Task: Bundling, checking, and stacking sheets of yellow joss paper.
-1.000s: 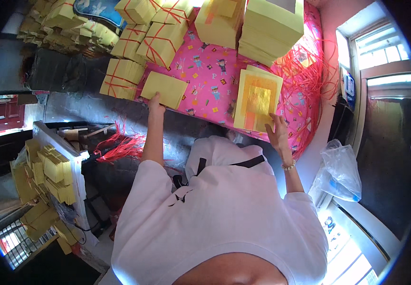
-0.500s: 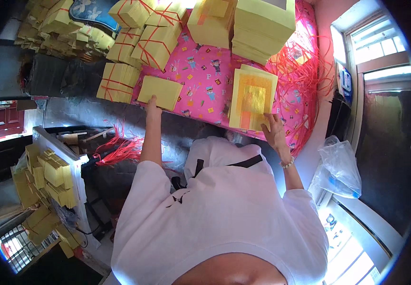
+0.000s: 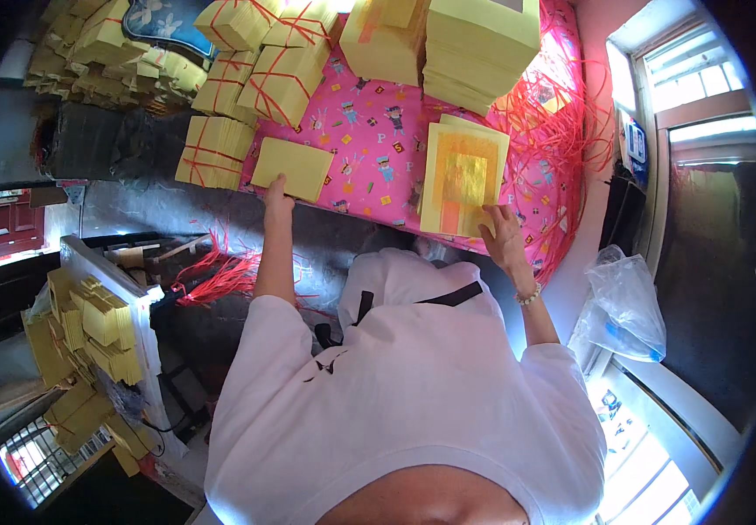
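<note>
Head view: left hand (image 3: 278, 198) stays on yellow stack (image 3: 292, 168), unchanged.

Bundles of yellow paper tied with red string (image 3: 260, 74) sit at the far left of the pink cloth, one more bundle (image 3: 212, 153) at the near left edge. Tall untied yellow stacks (image 3: 478, 44) stand far right. Clear plastic bag (image 3: 627, 302) lies by the window, right. No screens visible.

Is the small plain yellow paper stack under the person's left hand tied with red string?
No: the small plain yellow paper stack under the left hand shows no string, unlike the red-tied yellow bundles beside it.
</note>
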The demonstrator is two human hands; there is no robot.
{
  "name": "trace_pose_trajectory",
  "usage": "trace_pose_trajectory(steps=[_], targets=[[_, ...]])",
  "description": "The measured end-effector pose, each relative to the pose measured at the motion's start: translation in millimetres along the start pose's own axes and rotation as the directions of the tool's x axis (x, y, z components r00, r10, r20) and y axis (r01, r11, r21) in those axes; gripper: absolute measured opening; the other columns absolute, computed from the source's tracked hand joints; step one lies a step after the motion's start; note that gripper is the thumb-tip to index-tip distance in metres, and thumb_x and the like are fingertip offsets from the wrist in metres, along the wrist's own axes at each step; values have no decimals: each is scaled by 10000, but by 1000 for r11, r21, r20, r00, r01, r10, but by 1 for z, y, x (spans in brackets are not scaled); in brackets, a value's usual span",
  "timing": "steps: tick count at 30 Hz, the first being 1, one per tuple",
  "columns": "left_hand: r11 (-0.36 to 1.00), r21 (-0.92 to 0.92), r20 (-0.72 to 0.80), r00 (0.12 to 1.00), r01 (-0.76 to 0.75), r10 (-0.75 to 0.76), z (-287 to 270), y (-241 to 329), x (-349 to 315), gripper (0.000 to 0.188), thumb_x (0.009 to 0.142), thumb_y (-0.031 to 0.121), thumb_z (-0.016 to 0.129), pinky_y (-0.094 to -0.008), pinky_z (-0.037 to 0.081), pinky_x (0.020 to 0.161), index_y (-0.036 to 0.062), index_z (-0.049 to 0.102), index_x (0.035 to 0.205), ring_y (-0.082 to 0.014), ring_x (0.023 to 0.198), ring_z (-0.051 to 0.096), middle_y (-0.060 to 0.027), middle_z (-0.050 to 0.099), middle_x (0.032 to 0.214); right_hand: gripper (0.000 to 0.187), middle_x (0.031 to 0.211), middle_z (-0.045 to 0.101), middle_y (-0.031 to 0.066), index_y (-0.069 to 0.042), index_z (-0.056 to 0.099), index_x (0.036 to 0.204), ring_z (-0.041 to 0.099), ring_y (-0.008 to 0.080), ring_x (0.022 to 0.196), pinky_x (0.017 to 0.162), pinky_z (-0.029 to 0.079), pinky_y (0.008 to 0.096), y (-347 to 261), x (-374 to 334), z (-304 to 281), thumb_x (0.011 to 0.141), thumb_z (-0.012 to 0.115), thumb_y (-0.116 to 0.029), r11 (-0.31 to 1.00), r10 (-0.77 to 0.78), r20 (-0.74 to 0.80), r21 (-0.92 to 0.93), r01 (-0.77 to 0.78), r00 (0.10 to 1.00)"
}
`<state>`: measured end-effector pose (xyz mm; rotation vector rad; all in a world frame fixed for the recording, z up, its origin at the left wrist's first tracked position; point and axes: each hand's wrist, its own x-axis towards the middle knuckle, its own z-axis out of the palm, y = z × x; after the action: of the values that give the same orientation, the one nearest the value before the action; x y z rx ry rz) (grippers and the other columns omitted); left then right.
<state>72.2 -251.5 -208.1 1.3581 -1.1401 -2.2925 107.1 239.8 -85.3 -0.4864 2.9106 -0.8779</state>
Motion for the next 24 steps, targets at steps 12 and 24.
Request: trace_pose_trajectory(steps=[12, 24], targets=[[900, 383, -174, 941, -207, 290, 19, 7, -17, 541, 726, 74, 705, -408, 516, 831, -23, 472, 1205, -308, 1017, 582, -146, 557, 1177, 545, 1076, 514, 156, -52, 505, 1122, 509, 333, 1002, 855, 447, 403, 1, 1, -8, 648, 754, -156, 991, -94, 105, -90, 104, 990], [241, 929, -72, 502, -280, 862, 35, -2, -69, 675, 715, 266, 724, -433, 424, 878, 4, 380, 1232, -372, 1072, 449, -256, 427, 1160, 278, 934, 590, 97, -58, 604, 913, 564, 286, 905, 777, 478, 367, 10, 3, -21, 686, 711, -178, 978, -202, 158, -29, 208, 967]])
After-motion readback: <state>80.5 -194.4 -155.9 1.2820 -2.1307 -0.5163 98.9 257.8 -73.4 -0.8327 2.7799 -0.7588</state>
